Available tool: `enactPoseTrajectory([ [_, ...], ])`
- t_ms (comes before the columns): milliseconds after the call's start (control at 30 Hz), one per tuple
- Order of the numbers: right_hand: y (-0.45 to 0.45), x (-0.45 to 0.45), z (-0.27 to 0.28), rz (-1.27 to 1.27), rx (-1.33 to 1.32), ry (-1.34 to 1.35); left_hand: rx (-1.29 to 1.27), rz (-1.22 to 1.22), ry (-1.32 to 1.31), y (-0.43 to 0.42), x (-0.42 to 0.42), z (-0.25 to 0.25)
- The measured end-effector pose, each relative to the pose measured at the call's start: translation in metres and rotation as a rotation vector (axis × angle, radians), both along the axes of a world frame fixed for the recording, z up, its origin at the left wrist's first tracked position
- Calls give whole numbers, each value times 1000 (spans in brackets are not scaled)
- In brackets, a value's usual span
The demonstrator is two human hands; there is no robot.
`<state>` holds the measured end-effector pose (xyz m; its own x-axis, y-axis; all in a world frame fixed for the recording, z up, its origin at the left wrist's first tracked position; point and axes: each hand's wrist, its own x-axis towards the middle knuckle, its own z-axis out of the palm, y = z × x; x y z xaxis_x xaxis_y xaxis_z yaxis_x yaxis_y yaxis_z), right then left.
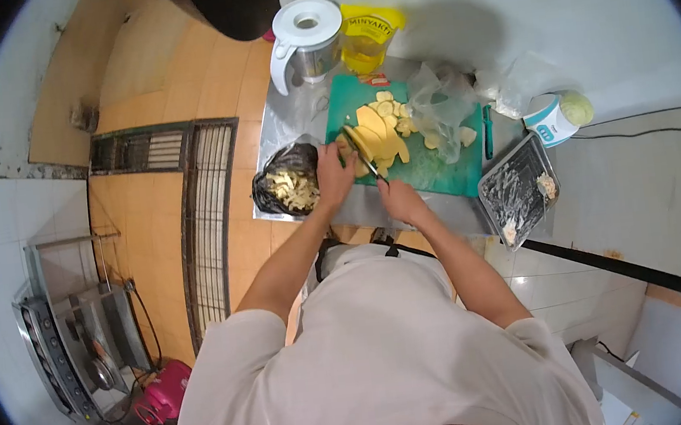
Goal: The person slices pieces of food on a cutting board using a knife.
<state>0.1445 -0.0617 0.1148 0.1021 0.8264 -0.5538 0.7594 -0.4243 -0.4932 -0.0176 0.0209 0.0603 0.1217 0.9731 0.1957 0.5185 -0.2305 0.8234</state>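
On a green cutting board, my right hand is closed on the handle of a knife, whose blade points up and to the left. My left hand is closed around the near left end of a yellow piece, beside the blade. Yellow slices lie spread right of the knife, with smaller round slices above them. A clear plastic bag rests on the board's right part. Left of my left hand, a black plastic bag holds pale peelings.
A lidded pitcher and a yellow pouch stand behind the board. To its right are a green-handled tool, a metal tray with residue and a white-blue scale bearing a round green item.
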Motion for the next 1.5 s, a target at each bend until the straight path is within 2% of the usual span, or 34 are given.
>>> enactPoseTrajectory([
  [67, -14, 6, -14, 21, 69, 13, 163, -214, -52, 0, 8, 34],
  [100, -23, 7, -19, 34, 90, 20, 335, -385, 22, 5, 14, 41],
  [200, -25, 2, 4, 34, 64, -66, 374, -853, 141, 27, 38, 39],
  [300, -29, 0, -6, 48, 159, -125, 283, -1034, 220, 45, 56, 22],
  [400, -28, -5, 13, -27, 83, -100, 169, -1092, 210, 51, 59, 21],
  [500, -28, -15, 21, -34, 78, -90, 162, -1132, 336, 51, 53, 16],
  [767, -18, -19, 35, -44, 40, -89, 129, -1142, 338, 55, 51, 11],
  [1167, -29, -7, -10, -45, 41, -37, 205, -1112, 451, 50, 59, 7],
  [1500, -21, -11, 9, -18, 33, -33, 125, -1106, 376, 54, 54, -2],
])
